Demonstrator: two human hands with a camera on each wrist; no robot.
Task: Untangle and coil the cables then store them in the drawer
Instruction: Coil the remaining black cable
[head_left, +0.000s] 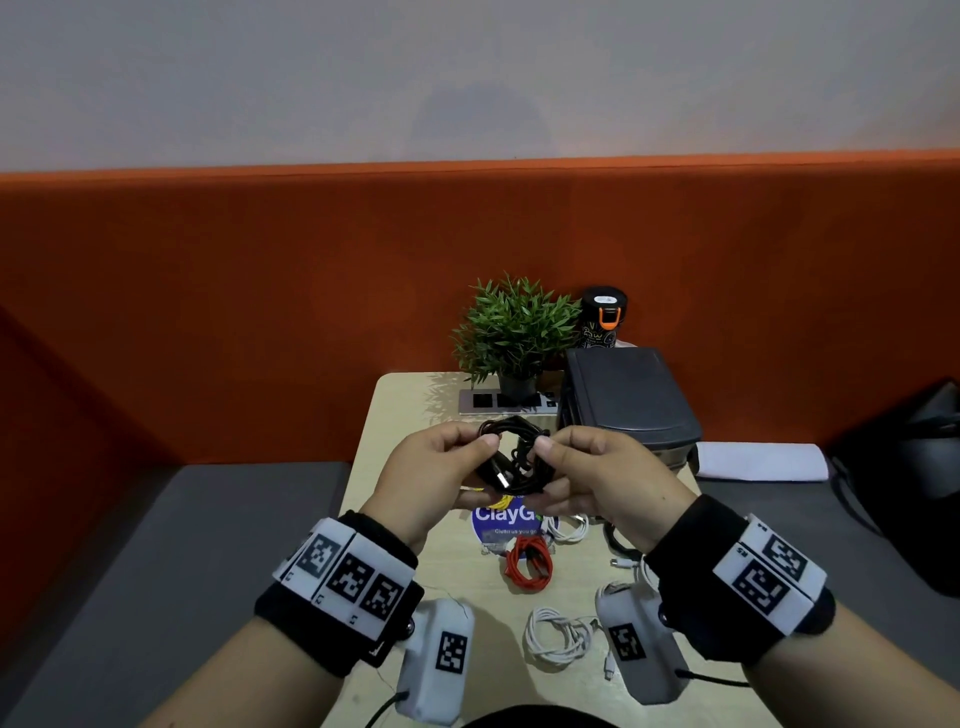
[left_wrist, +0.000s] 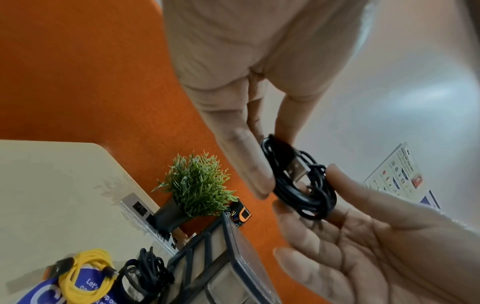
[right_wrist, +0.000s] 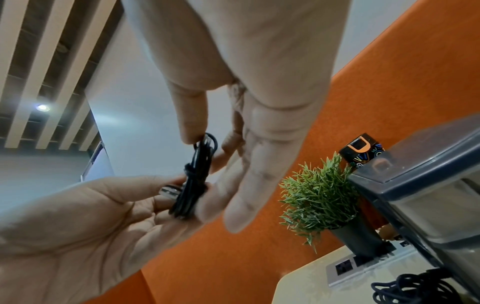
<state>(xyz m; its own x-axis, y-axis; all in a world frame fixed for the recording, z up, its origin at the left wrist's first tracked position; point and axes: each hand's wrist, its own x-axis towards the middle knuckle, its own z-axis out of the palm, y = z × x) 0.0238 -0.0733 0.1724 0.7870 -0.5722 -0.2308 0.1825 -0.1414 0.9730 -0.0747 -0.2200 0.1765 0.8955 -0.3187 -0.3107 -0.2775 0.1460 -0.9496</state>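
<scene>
A black cable (head_left: 514, 460), wound into a small coil, hangs above the table between both hands. My left hand (head_left: 478, 456) pinches its left side with thumb over fingers. My right hand (head_left: 550, 457) pinches the right side. In the left wrist view the coil (left_wrist: 303, 191) shows a silver USB plug (left_wrist: 298, 171) lying across it. In the right wrist view the coil (right_wrist: 193, 185) is edge-on between the fingers. The dark grey drawer unit (head_left: 631, 400) stands just behind my right hand, its drawers closed as far as I can see.
On the beige table (head_left: 467, 577) lie a red cable (head_left: 527, 564), a coiled white cable (head_left: 558, 634), another white cable (head_left: 569, 527), a yellow cable (left_wrist: 85, 273) and a dark cable (left_wrist: 145, 273). A potted plant (head_left: 514, 332), bottle (head_left: 602, 317) and socket strip (head_left: 506, 401) stand behind.
</scene>
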